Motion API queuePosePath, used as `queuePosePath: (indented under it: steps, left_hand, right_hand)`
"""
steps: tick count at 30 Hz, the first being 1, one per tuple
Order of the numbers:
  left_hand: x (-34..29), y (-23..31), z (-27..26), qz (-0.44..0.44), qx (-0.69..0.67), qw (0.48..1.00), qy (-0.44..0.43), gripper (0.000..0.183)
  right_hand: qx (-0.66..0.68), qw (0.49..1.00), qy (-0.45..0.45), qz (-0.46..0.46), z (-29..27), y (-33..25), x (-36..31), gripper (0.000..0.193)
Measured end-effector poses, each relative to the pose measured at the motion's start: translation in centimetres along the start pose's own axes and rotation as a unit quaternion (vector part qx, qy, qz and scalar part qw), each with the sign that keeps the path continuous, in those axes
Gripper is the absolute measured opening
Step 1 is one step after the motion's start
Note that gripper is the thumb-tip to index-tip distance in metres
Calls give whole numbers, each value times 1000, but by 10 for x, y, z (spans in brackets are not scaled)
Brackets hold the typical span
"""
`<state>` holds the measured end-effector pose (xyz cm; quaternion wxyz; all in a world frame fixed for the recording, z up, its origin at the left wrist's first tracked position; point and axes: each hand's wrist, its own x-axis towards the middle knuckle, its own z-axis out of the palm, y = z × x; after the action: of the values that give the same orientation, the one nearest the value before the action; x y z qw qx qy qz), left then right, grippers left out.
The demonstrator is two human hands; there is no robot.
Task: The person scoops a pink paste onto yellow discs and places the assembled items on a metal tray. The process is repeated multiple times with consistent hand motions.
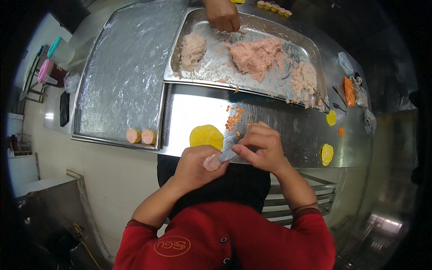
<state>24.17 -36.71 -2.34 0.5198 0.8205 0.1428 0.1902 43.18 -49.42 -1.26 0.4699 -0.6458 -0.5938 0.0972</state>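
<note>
Shows 2 dumplings (133, 136) seemingly done in the near right corner of the mesh tray (117, 76). Cups 1 unfinished dumpling (211, 163) in the left hand (191, 167), near 1 unfilled yellow wrapper (206, 136); pinches a spatula (228, 155) in the right hand (263, 146). Has ample meat paste (257, 56) left in the metal pan (216, 65) beyond; farther right, 2 more wrappers (327, 154).

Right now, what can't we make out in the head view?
All head view:
- Underside of the pink filling: hidden by the left hand.
- Far end of the flat grey tool: covered by the right hand.
- Lower edge of the nearest yellow disc: behind the left hand.
- Co-worker's hand: its forearm is cut off by the upper edge.
</note>
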Motion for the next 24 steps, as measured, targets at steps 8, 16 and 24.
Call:
queuePosePath:
  steps: [8,16,24]
  left_hand:
    - [-3,-13,-3,-1,-14,998,68,46]
    - [-1,-29,-17,79,6,994,75,39]
    - [-15,-29,-26,-81,-63,993,62,32]
  right_hand:
    - [4,989,-18,145,-2,-5,6,16]
    - [-213,975,-11,67,-7,11,109,15]
    - [-348,924,-130,89,39,52,185,28]
